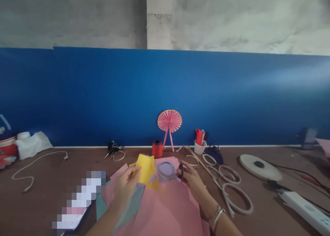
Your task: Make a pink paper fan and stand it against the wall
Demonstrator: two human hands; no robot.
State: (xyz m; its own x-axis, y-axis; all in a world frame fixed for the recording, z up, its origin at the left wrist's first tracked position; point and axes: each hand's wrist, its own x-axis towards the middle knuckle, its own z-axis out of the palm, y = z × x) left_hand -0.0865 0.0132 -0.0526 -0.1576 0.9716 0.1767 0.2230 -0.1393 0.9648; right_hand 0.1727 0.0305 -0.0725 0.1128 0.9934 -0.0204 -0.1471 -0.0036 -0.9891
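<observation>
One long blue panel (103, 95) stood well beyond the fingers of the left hand (126, 184) and the right hand (191, 177), with a grey wall (90, 19) showing above it. Beneath the fingers, a brown table (38, 208) ran across the view. Pink sheets (170, 201) lay on it between and below the two sets of fingers, and a teal sheet (136, 198) showed below the left fingers, partly covered by the pink. Well to the right of the right fingers lay a white power strip (306, 208), and beyond it a white disc (260, 169) with a dark centre. Nearer the right fingers, on their right, rested white coils (242, 212). A round pleated pink fan (169, 121) stood before the panel, beyond the gap between the hands.

The left fingers were pinched on the left edge of a yellow paper (146, 167), which reached to their right. Just left of the right fingers lay a tape roll (160, 174). The right fingers were closed on dark-handled scissors (180, 170), whose thin end pointed away from the person, blurred. Beyond the right fingers stood a white cup (199, 148); beyond the left ones, a red spool (157, 150), with keys (112, 147) farther left.
</observation>
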